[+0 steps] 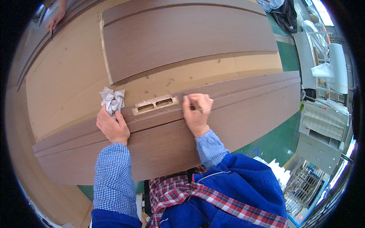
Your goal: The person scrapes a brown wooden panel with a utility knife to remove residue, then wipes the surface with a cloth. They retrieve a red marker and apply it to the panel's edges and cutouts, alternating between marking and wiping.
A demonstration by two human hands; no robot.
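Observation:
A long brown wooden panel point(243, 114) lies across in front of me, a groove running along it. Near its far edge is a pale, unfinished recess point(154, 106) with two slots. My left hand point(114, 127) rests on the panel left of the recess, its fingers closed on a crumpled white cloth point(111, 99). My right hand point(197, 114) is just right of the recess on the panel, fingers curled round a small thin tool point(197, 107), partly hidden and blurred.
A second brown panel point(190, 34) lies beyond, on a cardboard-covered surface point(61, 83). A co-worker's hand point(57, 19) holds something thin at the upper left. On the right are a white roll point(336, 66), metal racks point(304, 190) and green floor point(281, 133).

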